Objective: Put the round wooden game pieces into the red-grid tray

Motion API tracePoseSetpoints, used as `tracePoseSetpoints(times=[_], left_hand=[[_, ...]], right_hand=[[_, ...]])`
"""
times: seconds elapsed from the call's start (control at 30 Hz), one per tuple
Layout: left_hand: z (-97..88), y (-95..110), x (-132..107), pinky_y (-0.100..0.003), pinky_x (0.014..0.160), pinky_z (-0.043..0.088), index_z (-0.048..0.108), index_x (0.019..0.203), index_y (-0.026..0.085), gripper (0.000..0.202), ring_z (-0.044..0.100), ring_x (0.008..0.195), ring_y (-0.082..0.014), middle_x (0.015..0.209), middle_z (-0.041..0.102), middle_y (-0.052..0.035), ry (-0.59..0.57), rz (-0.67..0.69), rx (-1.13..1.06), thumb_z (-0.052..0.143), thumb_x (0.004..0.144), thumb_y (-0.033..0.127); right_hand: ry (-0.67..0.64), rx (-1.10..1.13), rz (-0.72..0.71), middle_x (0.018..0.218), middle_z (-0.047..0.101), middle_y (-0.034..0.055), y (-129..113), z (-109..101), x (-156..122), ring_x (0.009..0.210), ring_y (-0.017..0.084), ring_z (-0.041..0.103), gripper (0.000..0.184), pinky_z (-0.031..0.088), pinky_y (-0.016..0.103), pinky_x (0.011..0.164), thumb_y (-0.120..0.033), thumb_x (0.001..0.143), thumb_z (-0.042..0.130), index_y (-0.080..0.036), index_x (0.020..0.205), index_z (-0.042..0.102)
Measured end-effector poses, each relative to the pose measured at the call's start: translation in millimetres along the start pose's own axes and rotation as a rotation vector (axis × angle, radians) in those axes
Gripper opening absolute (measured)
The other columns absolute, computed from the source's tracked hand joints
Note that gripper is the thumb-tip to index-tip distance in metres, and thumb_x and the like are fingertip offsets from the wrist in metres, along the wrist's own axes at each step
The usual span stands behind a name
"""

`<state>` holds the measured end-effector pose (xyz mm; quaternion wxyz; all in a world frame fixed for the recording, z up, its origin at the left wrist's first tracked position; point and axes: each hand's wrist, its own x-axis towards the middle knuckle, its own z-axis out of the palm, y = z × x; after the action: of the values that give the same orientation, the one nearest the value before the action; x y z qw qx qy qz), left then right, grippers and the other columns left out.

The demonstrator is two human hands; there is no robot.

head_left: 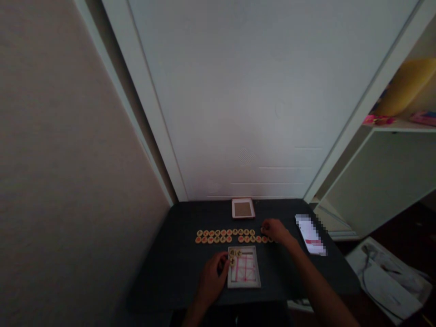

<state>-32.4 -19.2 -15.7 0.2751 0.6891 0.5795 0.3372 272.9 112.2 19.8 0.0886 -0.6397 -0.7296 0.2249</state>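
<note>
A shallow white box (244, 285) with a red-lined sheet inside lies near the table's front edge. Three round Chinese chess pieces (232, 262) rest in its upper left corner. My left hand (213, 274) is at the box's left wall, fingers curled and thumb against the edge. Beyond the box, two rows of wooden Chinese chess pieces (217, 240) with red or dark characters run across the table. At the right end of the rows, my right hand (275, 230) has its fingertips pinched at a piece, which they mostly cover.
A square box lid (243, 209) with a brown inside lies at the back of the dark table (170, 263). A lit phone (310, 235) lies on the right. A white panel (238, 113) stands behind the table, and a wall (68, 181) is at the left.
</note>
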Motion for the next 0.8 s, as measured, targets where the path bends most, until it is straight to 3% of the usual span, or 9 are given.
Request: tracePoseSetpoints(times=[0.8], left_hand=[[-1.4,1.4,0.6,-0.032,0.080,0.054,0.068,0.112,0.024,0.029,0.068,0.081,-0.0203,0.093,0.074,-0.0046,0.011,0.010,-0.012,0.052,0.094,0.040]], right_hand=[[0.009,-0.008,-0.048,0.087,0.078,0.0046,-7.4,-0.7,3.7,0.082,0.019,0.072,0.015,0.048,0.023,0.073,-0.022,0.085,0.063,-0.021,0.089,0.078]])
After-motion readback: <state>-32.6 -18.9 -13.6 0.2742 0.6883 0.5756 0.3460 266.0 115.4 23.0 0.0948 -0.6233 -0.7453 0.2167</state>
